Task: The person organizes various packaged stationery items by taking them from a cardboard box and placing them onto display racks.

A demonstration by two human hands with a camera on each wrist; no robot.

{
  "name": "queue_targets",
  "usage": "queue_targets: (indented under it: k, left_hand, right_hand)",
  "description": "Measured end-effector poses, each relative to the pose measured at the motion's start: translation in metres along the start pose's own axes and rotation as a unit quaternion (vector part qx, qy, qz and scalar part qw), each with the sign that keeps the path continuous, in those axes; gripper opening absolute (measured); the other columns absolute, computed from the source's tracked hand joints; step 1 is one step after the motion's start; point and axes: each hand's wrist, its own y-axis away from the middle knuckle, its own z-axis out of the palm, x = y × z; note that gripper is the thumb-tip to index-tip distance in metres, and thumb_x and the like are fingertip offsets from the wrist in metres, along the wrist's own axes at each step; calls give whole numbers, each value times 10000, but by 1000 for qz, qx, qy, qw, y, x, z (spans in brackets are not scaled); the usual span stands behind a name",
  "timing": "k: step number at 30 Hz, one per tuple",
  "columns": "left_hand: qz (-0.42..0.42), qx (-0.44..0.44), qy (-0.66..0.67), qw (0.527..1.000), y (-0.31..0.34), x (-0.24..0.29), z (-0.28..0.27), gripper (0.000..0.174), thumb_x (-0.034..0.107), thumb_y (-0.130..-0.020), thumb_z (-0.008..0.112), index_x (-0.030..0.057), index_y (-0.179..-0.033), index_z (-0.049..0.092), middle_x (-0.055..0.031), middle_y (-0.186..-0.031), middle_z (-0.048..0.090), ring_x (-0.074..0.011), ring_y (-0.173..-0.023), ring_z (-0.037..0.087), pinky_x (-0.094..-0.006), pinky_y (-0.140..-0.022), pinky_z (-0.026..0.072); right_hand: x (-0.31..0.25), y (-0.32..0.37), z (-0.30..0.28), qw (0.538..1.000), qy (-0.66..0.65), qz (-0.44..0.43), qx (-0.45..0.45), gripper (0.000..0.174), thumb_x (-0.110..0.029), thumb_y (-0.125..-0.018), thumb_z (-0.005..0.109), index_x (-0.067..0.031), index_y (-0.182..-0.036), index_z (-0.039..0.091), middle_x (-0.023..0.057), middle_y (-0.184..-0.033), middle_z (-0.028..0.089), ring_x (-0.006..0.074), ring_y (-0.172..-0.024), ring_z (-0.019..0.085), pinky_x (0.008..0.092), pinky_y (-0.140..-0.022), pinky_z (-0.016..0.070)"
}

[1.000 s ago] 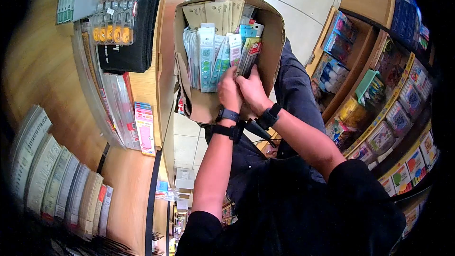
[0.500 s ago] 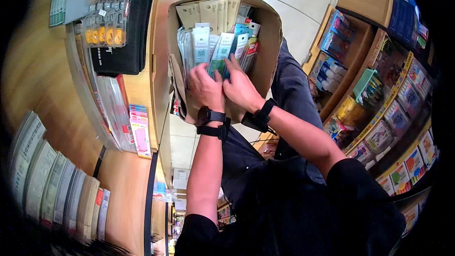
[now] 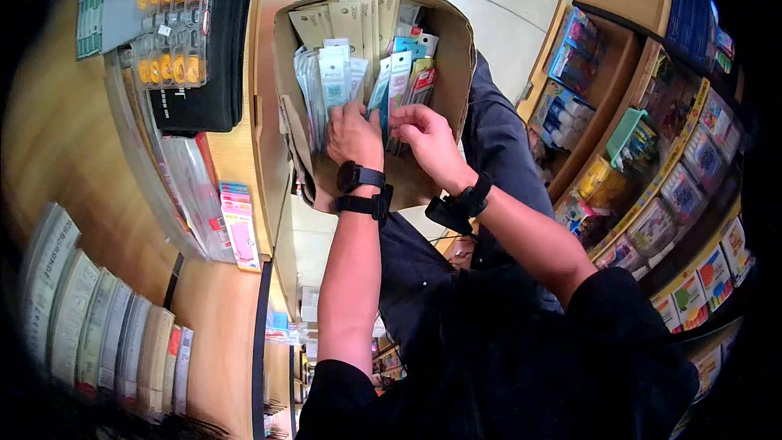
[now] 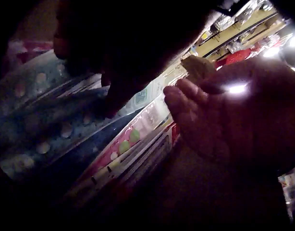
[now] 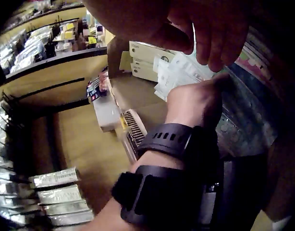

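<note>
An open cardboard box (image 3: 452, 33) holds many upright packaged rulers. My left hand (image 3: 354, 138) reaches into it from the front, fingers over the pale packaged rulers (image 3: 334, 81) and thumb beside a teal packaged ruler (image 3: 380, 91). To its right is my right hand (image 3: 430, 143), fingers loosely bent, tips at the edge of a pink-and-white packaged ruler (image 3: 398, 77). In the left wrist view the right fingers (image 4: 178, 98) are close by that packet's top; the left hand is a dark shape over blue packets (image 4: 66, 130). The right wrist view shows a gap between right thumb and fingers (image 5: 217, 43).
Behind the packets stand beige 30cm cards (image 3: 346, 20). A wooden shelf (image 3: 216, 301) on the left bears a row of clear rulers (image 3: 114, 342), a black case (image 3: 204, 102) and an orange-filled plastic pack (image 3: 171, 28). Shelves of stationery (image 3: 643, 171) line the right.
The hands were together at the right front packets, then moved left over the middle ones. Now the right hand has drawn back right, while the left stays among the left-middle packets.
</note>
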Motion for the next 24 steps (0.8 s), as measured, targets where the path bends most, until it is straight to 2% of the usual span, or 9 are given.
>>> queue_targets:
  k: [3,6,8,11,14,16,18,19,24]
  left_hand:
    - [-89,-27,51,994,8,4,-21,222,280,-721,708,97,-819,630,-123,-812,646,-344,-773,605,-418,-661,475]
    - [-56,-13,245,968,24,2,-46,247,192,-681,762,34,-763,590,-97,-681,625,-227,-610,607,-341,-580,471]
    - [-55,-55,301,950,28,-3,-55,253,167,-703,759,-3,-756,579,-72,-671,617,-136,-586,572,-265,-570,454]
    - [-43,-115,463,878,29,-7,-61,195,144,-794,693,-23,-806,593,-14,-712,606,-61,-637,517,-214,-584,425]
    - [-56,-47,469,880,18,-15,-49,152,133,-866,613,-12,-904,585,-25,-816,617,-61,-715,551,-207,-644,448]
    - [-70,13,412,908,13,-14,-32,277,162,-846,623,-20,-1035,534,-91,-951,611,-166,-825,587,-286,-732,471]
    - [-8,133,105,985,6,-13,-13,457,172,-772,680,-19,-1131,470,-172,-1056,568,-314,-941,564,-381,-832,443]
    - [10,139,129,982,0,-16,-6,576,170,-695,729,-8,-1164,445,-222,-1096,530,-392,-1021,506,-432,-883,401]
    - [-39,102,109,988,-19,-19,16,612,200,-671,751,38,-1171,438,-182,-1090,537,-363,-1020,509,-430,-837,418]
  right_hand:
    - [8,-2,2,999,34,-3,3,370,31,-775,460,76,-1140,493,158,-1041,601,213,-956,583,314,-864,462]
    - [7,1,11,995,65,-72,14,463,16,-786,512,66,-1235,409,175,-1097,578,214,-1013,566,301,-898,438]
    - [-4,5,14,993,-59,-55,-88,533,-9,-804,562,55,-1286,344,179,-1145,555,198,-1053,543,289,-919,419]
    - [-5,8,11,986,-98,-5,-135,381,-13,-840,553,49,-1197,439,119,-1078,586,155,-997,553,280,-873,442]
    - [-2,8,7,991,-76,3,-114,253,-3,-858,525,42,-1106,501,79,-1009,603,132,-921,568,280,-820,464]
    - [-1,8,6,986,-153,61,-35,261,-10,-861,519,43,-1116,494,84,-1018,601,140,-903,572,285,-818,465]
    - [-2,10,4,983,-161,87,-28,268,-12,-859,514,40,-1121,495,87,-1021,602,150,-893,575,295,-810,468]
    - [-1,9,4,981,-165,95,-24,270,-14,-858,512,37,-1122,497,89,-1022,602,151,-894,574,295,-807,467]
    - [2,10,-1,986,-129,102,-13,275,-26,-851,510,37,-1118,502,93,-1024,601,151,-897,568,291,-806,459]
